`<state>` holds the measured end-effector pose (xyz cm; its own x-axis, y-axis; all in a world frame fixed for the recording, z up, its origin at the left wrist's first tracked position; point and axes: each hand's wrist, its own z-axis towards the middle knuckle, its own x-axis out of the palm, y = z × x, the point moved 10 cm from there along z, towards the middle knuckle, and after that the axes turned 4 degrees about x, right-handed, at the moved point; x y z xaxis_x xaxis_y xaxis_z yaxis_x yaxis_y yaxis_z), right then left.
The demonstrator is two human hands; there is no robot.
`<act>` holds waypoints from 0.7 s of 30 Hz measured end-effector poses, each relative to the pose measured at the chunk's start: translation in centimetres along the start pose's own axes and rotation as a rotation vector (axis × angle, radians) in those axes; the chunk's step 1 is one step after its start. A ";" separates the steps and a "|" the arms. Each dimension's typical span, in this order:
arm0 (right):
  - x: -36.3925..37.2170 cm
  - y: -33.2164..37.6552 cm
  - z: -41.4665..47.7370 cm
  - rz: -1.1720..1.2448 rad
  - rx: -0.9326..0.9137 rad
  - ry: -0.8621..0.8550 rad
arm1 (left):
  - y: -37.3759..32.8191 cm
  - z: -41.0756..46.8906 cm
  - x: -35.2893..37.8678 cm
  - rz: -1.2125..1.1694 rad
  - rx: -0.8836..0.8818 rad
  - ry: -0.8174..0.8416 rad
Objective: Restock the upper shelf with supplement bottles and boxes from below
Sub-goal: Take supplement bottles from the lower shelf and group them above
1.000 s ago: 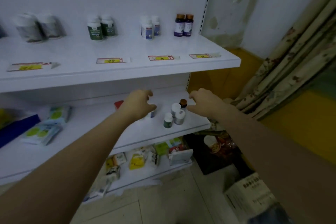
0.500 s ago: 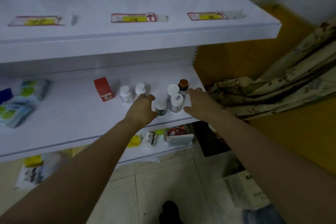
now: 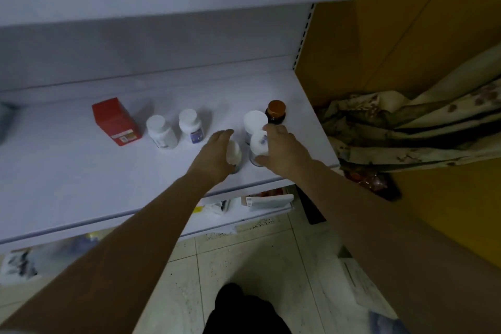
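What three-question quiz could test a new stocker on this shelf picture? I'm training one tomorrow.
1. True or false: the red box stands left of every bottle on the shelf.
2. Which cap is not white? A) the bottle at the right hand B) the bottle at the back right C) the one beside the box
3. What does the left hand close around?

Key:
1. True.
2. B; its cap is orange-brown.
3. A small white-capped bottle near the shelf's front.
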<state>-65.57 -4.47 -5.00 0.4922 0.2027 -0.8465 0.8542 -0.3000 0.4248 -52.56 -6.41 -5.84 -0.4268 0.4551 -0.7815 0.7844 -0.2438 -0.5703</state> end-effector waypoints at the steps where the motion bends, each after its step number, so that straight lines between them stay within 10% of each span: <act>1: 0.4 -0.2 0.5 0.019 0.001 0.002 | 0.2 0.4 0.5 -0.025 -0.008 0.007; 21: -9.9 1.3 -6.4 0.628 0.031 0.132 | -4.2 -6.7 -6.0 -0.982 -0.194 -0.103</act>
<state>-68.27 -0.87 6.04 0.9154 0.0924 -0.3919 0.3921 -0.4256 0.8156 -50.28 -2.39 2.97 -0.9535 0.3011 -0.0107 0.1200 0.3471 -0.9301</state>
